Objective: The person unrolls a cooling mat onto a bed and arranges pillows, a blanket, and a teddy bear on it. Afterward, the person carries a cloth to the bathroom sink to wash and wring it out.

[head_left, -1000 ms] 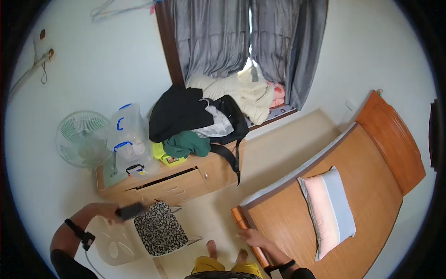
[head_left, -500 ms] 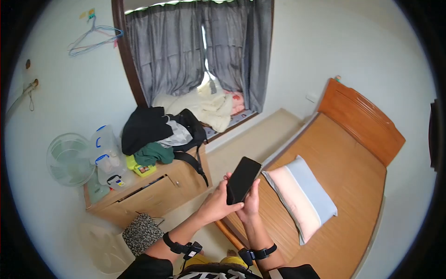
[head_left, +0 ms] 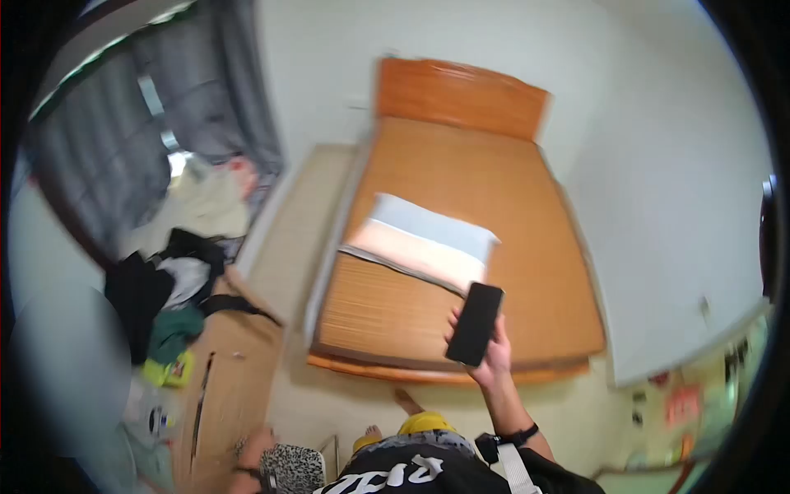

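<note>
A black phone (head_left: 475, 324) lies in my right hand (head_left: 495, 356), its dark screen facing up, with my fingers wrapped round its edges. It is in front of the foot of the wooden bed (head_left: 543, 272), just below a pink and blue pillow (head_left: 424, 243). Low at the left, my left hand (head_left: 257, 445) is blurred beside the black-and-white speckled seat (head_left: 292, 469); its fingers cannot be made out. Both wrists wear black straps.
A wooden cabinet (head_left: 239, 370) on the left bears dark clothes (head_left: 136, 300), a green cloth (head_left: 174, 331) and a yellow-green box (head_left: 170, 369). Grey curtains (head_left: 107, 156) hang behind. Blurred items (head_left: 683, 403) stand at the lower right.
The view has swung right toward the bed. Half a second ago both hands held the phone; now only my right hand holds it, and my left hand has dropped to the lower left.
</note>
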### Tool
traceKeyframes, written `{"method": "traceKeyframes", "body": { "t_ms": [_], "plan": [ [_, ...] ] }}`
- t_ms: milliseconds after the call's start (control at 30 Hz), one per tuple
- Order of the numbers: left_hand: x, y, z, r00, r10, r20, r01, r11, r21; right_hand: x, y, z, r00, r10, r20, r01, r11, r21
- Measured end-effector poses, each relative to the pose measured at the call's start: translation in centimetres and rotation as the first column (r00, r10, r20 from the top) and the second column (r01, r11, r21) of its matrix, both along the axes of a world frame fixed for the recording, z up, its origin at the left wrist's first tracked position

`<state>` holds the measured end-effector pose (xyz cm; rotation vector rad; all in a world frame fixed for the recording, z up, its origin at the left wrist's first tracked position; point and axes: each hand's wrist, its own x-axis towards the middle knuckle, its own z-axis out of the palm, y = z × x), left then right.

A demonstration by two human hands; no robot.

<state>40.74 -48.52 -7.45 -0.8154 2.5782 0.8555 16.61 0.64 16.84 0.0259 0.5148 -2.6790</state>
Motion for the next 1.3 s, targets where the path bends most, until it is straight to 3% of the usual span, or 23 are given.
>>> {"method": "traceKeyframes", "body": {
  "t_ms": [67, 133, 233, 333, 567, 667, 733, 800, 833, 900, 1100, 1233, 1300],
  "plan": [
    [5.9, -0.5, -6.3, 0.981, 0.097, 0.17, -0.129, 0.974, 0.189, 2.5, 2.1, 0.8, 0.994, -0.009, -0.113, 0.013, 0.999, 0.033],
    [9.9, 0.0, -9.3, 0.922, 0.205, 0.329, -0.308, 0.902, 0.302, 4.3, 3.8, 1.9, 0.991, -0.094, -0.095, 0.098, 0.994, 0.04],
    [12.1, 1.7, -9.6, 0.842, 0.283, 0.459, -0.456, 0.827, 0.327, 6.5, 7.6, 3.5, 0.99, -0.115, -0.084, 0.119, 0.992, 0.042],
    [11.2, 0.6, -10.0, 0.838, 0.304, 0.454, -0.476, 0.813, 0.336, 9.6, 8.9, 4.2, 0.981, -0.149, -0.124, 0.154, 0.988, 0.027],
    [-1.3, 1.7, -9.6, 0.973, 0.218, 0.079, -0.231, 0.891, 0.391, 14.1, 16.1, 4.6, 0.94, -0.276, -0.199, 0.279, 0.96, -0.013],
    [-9.0, 8.1, -6.8, 0.99, 0.106, -0.092, -0.047, 0.87, 0.492, 17.1, 21.7, 4.1, 0.913, -0.36, -0.192, 0.364, 0.931, -0.017],
    [-12.0, 13.6, -5.3, 0.995, -0.032, -0.095, 0.076, 0.861, 0.502, 19.5, 26.0, 3.8, 0.895, -0.42, -0.15, 0.423, 0.906, -0.011],
    [-14.5, 17.0, -5.1, 0.979, -0.204, -0.022, 0.171, 0.75, 0.639, 21.3, 29.2, 4.0, 0.865, -0.472, -0.171, 0.474, 0.88, -0.033],
    [-14.8, 20.0, -4.3, 0.972, -0.236, -0.011, 0.19, 0.754, 0.629, 22.8, 31.6, 3.7, 0.847, -0.497, -0.187, 0.497, 0.866, -0.05],
    [-14.9, 25.4, -2.2, 0.845, -0.516, 0.14, 0.411, 0.795, 0.447, 24.8, 35.3, 4.2, 0.819, -0.545, -0.18, 0.547, 0.836, -0.042],
    [-14.7, 33.1, -0.8, 0.763, -0.516, 0.389, 0.399, 0.85, 0.345, 28.7, 43.6, 4.0, 0.715, -0.68, -0.165, 0.693, 0.72, 0.032],
    [-15.8, 36.3, -0.7, 0.69, -0.472, 0.548, 0.409, 0.88, 0.244, 29.4, 47.3, 2.5, 0.642, -0.758, -0.118, 0.762, 0.647, -0.013],
    [-16.8, 37.7, -0.5, 0.711, -0.481, 0.513, 0.375, 0.876, 0.303, 29.4, 48.7, 1.7, 0.593, -0.802, -0.072, 0.803, 0.596, -0.023]
  ]
}}
